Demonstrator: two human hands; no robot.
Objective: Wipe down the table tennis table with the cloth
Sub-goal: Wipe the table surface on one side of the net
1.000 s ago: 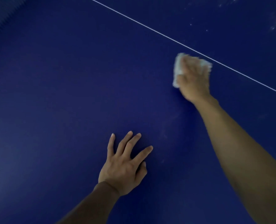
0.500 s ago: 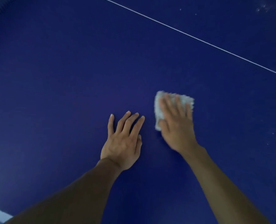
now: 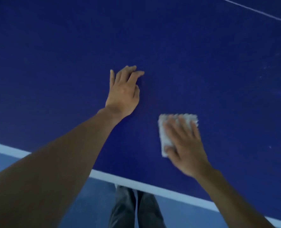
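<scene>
Right hand point(image 3: 185, 145) flat and blurred, fingers straight and spread, pressing on white cloth point(image 3: 165, 139) against blue counter point(image 3: 54, 63), near white edge stripe point(image 3: 153, 186). Left hand point(image 3: 125, 92) further in, apart from cloth, resting on counter, fingers loosely bent, holding nothing. Dark trousers point(image 3: 133, 208) below edge stripe.

1. A floor point(image 3: 93, 204) of pale, greyish blue fills the nearest strip of the view, showing at near left, near centre and near right.
2. Two dark grey trouser legs point(image 3: 125, 209) show against it at near centre, seen from above, side by side with a thin paler gap between them.
</scene>
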